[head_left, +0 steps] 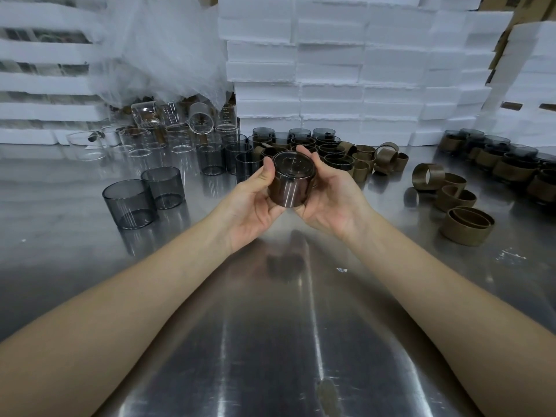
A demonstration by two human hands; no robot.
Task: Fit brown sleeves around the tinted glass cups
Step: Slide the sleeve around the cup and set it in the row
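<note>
Both hands up over the steel table point(270, 341), palms turned inward. My left hand point(255, 203) and right hand point(328, 197) cradle one tinted glass cup point(291, 173) between them, clear of the tabletop. Fingers of each hand curl round behind its wall, with the thumbs on the near upper edge. The grip is closed on the cup from both sides.

A brown sleeve point(287, 195) wraps the cup wall; it looks fully seated, though glare keeps me from seeing its edges.

Cup tilted, one round end facing me.

Left of my forearm: two bare tinted cups point(129, 203), upright, touching each other.

Behind my hands: a cluster of tinted cups point(285, 139) mixed with sleeves.

Right: loose brown sleeves point(467, 225), some nested, some on edge. Far right: a row of sleeved cups point(511, 167).

Back left: clear glass beakers point(168, 133), one on its side. Stacked white foam blocks point(331, 70) fill the back.
</note>
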